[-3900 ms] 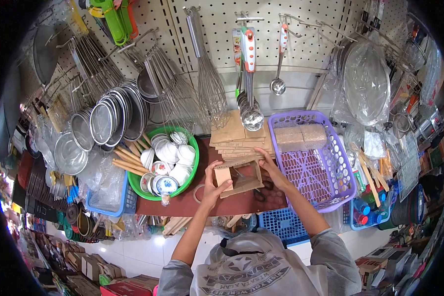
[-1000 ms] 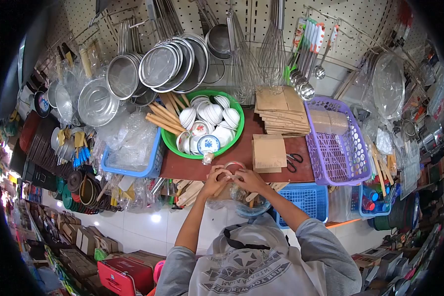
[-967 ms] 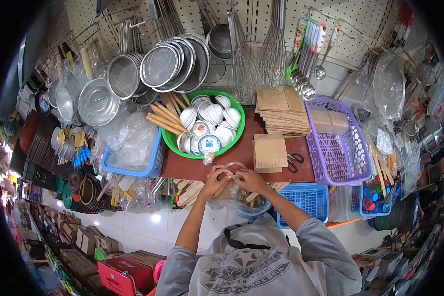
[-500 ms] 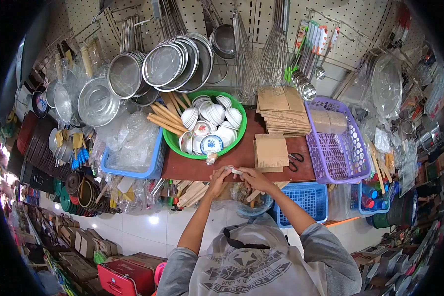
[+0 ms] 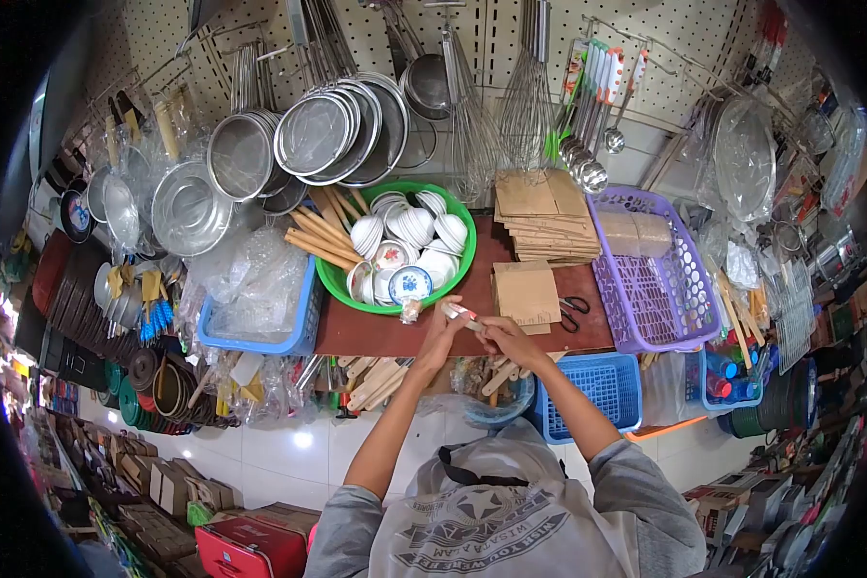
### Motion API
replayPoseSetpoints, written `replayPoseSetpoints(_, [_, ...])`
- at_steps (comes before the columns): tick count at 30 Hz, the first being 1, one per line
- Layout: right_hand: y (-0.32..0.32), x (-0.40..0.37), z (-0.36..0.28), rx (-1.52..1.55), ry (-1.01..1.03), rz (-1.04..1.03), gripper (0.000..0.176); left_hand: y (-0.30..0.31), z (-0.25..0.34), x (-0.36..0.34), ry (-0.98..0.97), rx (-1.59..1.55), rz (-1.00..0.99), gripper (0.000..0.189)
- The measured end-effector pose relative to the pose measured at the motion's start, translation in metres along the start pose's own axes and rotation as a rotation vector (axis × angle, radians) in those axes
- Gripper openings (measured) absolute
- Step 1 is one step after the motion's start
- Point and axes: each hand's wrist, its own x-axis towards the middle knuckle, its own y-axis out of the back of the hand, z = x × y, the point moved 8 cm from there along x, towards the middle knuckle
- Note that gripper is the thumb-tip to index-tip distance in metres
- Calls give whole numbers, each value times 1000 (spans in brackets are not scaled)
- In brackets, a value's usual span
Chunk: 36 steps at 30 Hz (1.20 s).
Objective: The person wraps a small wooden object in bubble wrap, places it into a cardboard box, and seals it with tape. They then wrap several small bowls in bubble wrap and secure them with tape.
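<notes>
Both my hands meet over the front edge of the brown table (image 5: 376, 332). My left hand (image 5: 440, 335) and my right hand (image 5: 504, 339) together hold a roll of clear tape (image 5: 459, 312), lifted off the table and tilted so I see it nearly edge-on. Just right of it a folded brown cardboard box (image 5: 526, 293) lies flat on the table, with black scissors (image 5: 574, 310) beside it. Behind that lies a stack of flat cardboard pieces (image 5: 541, 218).
A green basin (image 5: 333, 277) of white bowls sits to the left, a purple basket (image 5: 657, 308) to the right. Blue baskets (image 5: 588, 397) and wooden utensils hang below the table edge. Strainers, whisks and ladles hang on the pegboard behind.
Earlier my hands held the cardboard box; it now lies on the table. Both hands took the tape roll from the table and raised and tilted it.
</notes>
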Motion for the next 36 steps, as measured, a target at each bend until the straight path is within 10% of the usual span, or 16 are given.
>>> replayPoseSetpoints(4, [1,-2,-35,-33,161,-67,19,-7,25,9,92,-381,-165,59])
replayPoseSetpoints(10, [10,6,-50,-122,90,51,19,-2,65,28,-99,39,-135,51])
replayPoseSetpoints(36, [31,59,-42,-93,41,-129,21,17,39,77,-170,-29,0,51])
